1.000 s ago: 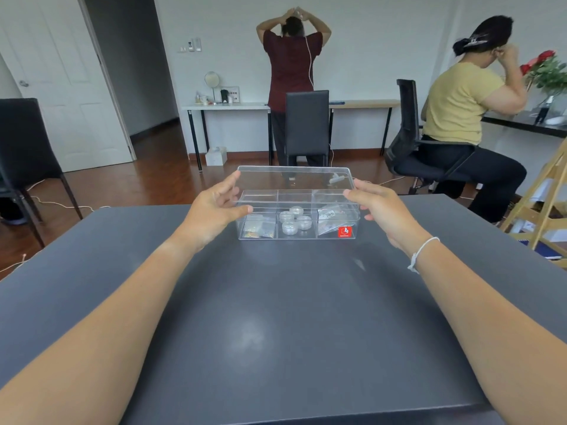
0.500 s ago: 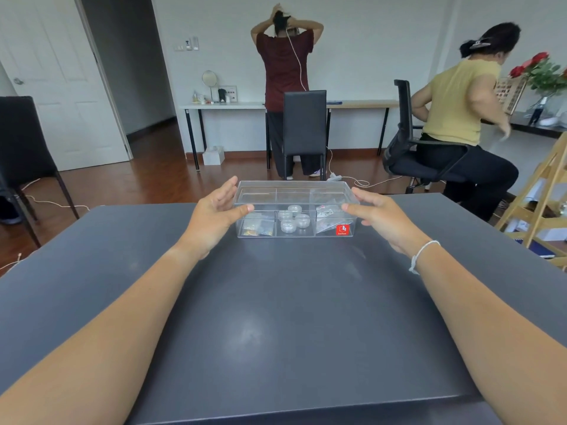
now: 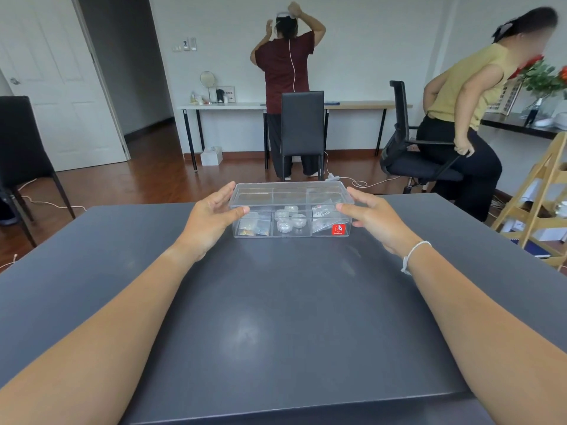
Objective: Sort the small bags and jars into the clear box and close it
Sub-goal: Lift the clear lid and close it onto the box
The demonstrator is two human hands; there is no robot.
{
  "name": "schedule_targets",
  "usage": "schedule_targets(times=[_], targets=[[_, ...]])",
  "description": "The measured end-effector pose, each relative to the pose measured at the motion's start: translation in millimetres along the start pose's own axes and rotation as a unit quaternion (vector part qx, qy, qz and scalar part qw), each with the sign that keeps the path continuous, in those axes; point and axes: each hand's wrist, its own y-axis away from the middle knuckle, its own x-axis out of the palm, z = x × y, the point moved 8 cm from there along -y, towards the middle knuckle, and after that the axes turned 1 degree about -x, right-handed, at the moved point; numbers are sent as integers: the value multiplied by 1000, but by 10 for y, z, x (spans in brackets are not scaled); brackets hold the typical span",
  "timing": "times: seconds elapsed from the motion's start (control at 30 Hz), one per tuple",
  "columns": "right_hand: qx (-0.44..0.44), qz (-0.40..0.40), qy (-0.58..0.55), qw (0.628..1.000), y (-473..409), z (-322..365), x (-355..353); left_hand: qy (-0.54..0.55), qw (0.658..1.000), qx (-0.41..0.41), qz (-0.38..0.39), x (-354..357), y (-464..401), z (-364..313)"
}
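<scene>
Clear plastic box [image 3: 291, 210] sits on the far half of a dark grey table [image 3: 276, 317], its lid down flat on top. Left hand [image 3: 211, 219] cups the box's left end, thumb on the near top corner, fingers spread along the side. Right hand [image 3: 372, 219] cups the right end the same way, fingers loosely apart. Inside, small bags [image 3: 254, 227] lie in the near left cell, four round jars [image 3: 288, 219] fill the middle, and more bags [image 3: 322, 214] lie in the right cell behind a red sticker [image 3: 338, 230].
</scene>
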Motion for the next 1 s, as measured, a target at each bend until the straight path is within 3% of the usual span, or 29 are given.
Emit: schedule_targets(times=[0.23, 0.57, 1.0], targets=[[-3, 5, -37, 999, 11, -3, 14, -12, 1000, 2, -6, 15, 0, -9], [9, -12, -17, 1000, 15, -40, -6, -29, 1000, -9, -3, -3, 31, 20], [-39, -12, 27, 999, 58, -21, -6, -40, 999, 0, -19, -84, 86, 5]])
